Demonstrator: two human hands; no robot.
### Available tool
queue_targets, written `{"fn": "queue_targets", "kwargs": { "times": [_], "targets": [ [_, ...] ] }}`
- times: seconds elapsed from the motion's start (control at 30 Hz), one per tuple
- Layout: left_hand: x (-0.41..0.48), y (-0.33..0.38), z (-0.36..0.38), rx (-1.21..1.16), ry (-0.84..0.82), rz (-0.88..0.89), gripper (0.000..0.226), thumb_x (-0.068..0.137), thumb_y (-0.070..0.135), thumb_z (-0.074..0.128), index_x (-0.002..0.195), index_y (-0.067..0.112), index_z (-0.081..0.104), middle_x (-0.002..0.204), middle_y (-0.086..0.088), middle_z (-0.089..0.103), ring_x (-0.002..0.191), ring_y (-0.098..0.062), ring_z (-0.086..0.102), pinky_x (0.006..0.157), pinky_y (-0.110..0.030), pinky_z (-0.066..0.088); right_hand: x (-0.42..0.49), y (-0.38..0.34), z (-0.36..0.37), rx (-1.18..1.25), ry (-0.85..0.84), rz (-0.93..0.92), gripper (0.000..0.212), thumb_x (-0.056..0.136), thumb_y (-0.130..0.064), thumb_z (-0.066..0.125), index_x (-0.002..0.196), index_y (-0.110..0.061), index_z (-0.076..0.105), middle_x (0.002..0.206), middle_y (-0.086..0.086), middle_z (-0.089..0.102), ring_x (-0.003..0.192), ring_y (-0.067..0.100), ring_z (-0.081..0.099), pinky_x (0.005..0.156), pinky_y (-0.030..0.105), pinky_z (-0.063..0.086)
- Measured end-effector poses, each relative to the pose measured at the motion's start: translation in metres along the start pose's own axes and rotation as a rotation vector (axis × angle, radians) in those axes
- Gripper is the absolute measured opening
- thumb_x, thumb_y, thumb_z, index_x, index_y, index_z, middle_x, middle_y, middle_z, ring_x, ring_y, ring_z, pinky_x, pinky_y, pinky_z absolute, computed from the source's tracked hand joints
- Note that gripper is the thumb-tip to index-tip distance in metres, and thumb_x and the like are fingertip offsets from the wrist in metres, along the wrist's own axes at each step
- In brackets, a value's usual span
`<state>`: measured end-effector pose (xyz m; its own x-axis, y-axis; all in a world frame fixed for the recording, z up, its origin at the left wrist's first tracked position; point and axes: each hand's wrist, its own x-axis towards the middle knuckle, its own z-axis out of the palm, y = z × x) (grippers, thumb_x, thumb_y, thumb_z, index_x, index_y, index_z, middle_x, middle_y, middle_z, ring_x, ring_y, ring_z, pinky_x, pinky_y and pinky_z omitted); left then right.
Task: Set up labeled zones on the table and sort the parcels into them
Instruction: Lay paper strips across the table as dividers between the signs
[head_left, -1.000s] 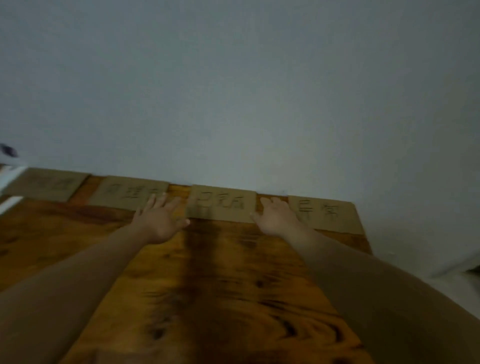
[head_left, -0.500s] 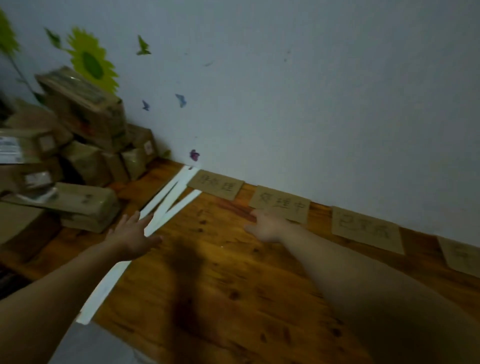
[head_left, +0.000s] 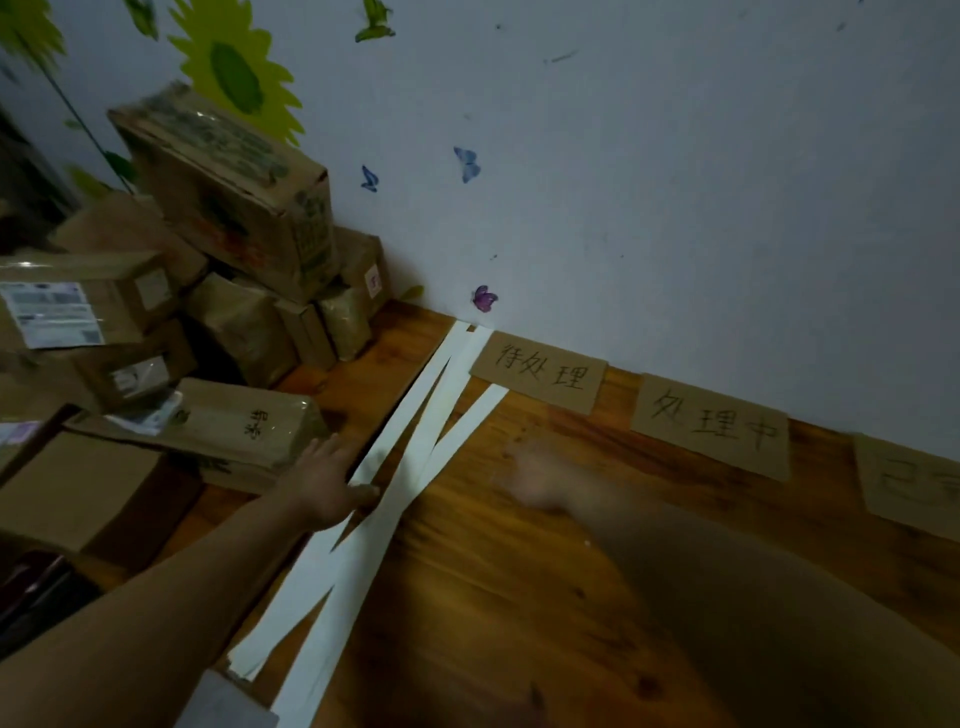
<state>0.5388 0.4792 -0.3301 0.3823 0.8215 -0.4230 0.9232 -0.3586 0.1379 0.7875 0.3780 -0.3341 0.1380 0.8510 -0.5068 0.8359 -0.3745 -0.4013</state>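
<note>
Long white paper strips (head_left: 415, 467) lie crossed on the wooden table (head_left: 493, 597). My left hand (head_left: 327, 483) reaches over them with straight fingers, its thumb touching a strip. My right hand (head_left: 540, 478) is blurred above the bare wood right of the strips and holds nothing. Three cardboard labels with handwritten characters lie along the wall: the first label (head_left: 540, 371), the second label (head_left: 711, 423), and a third label (head_left: 909, 488) cut by the frame's right edge. A heap of brown cardboard parcels (head_left: 228, 197) fills the table's left end.
A flat parcel (head_left: 249, 431) lies closest to my left hand. A pale wall (head_left: 675, 182) with flower and butterfly stickers runs behind the labels. A dark object (head_left: 36, 587) sits at the lower left edge.
My view swung left from the labels to the strips and parcels. My left hand moved onto the white strips. My right hand left the labels and pulled back over the wood.
</note>
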Motion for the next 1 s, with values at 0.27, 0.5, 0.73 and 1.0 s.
{"fn": "queue_targets", "kwargs": {
  "times": [0.27, 0.5, 0.73, 1.0],
  "targets": [
    [0.032, -0.031, 0.019, 0.114, -0.09, 0.266, 0.075, 0.092, 0.049, 0.047, 0.151, 0.025, 0.007, 0.16, -0.003, 0.0, 0.147, -0.024, -0.005, 0.118, -0.042, 0.011, 0.017, -0.053, 0.048, 0.094, 0.036, 0.083, 0.044, 0.099, -0.034, 0.047, 0.138, -0.014, 0.044, 0.143, 0.008, 0.044, 0.131, 0.024, 0.041, 0.103, 0.031, 0.033],
    [0.041, -0.069, 0.044, 0.328, -0.162, 0.597, 0.07, 0.093, 0.049, 0.044, 0.15, 0.029, 0.009, 0.16, -0.001, -0.001, 0.146, -0.022, -0.007, 0.117, -0.043, 0.004, 0.033, -0.117, 0.139, -0.132, -0.037, 0.17, 0.064, 0.097, -0.052, 0.04, 0.152, -0.036, 0.012, 0.161, 0.01, -0.002, 0.147, 0.038, -0.003, 0.115, 0.059, 0.01],
    [0.04, -0.085, 0.063, 0.391, -0.217, 0.651, 0.068, 0.092, 0.049, 0.046, 0.149, 0.036, 0.01, 0.159, -0.002, -0.006, 0.146, -0.023, -0.012, 0.116, -0.049, 0.002, 0.017, -0.137, 0.157, -0.057, 0.187, 0.389, 0.069, 0.091, -0.062, 0.044, 0.143, -0.017, 0.035, 0.148, 0.011, 0.034, 0.135, 0.031, 0.033, 0.107, 0.047, 0.035],
    [0.036, -0.082, 0.057, 0.443, -0.211, 0.652, 0.068, 0.093, 0.046, 0.045, 0.149, 0.034, 0.009, 0.159, -0.002, -0.006, 0.146, -0.024, -0.012, 0.115, -0.051, 0.003, 0.025, -0.143, 0.163, 0.245, 0.264, 0.537, 0.079, 0.086, -0.042, 0.067, 0.145, -0.01, 0.026, 0.145, 0.013, 0.034, 0.132, 0.029, 0.038, 0.105, 0.039, 0.039]
  ]
}}
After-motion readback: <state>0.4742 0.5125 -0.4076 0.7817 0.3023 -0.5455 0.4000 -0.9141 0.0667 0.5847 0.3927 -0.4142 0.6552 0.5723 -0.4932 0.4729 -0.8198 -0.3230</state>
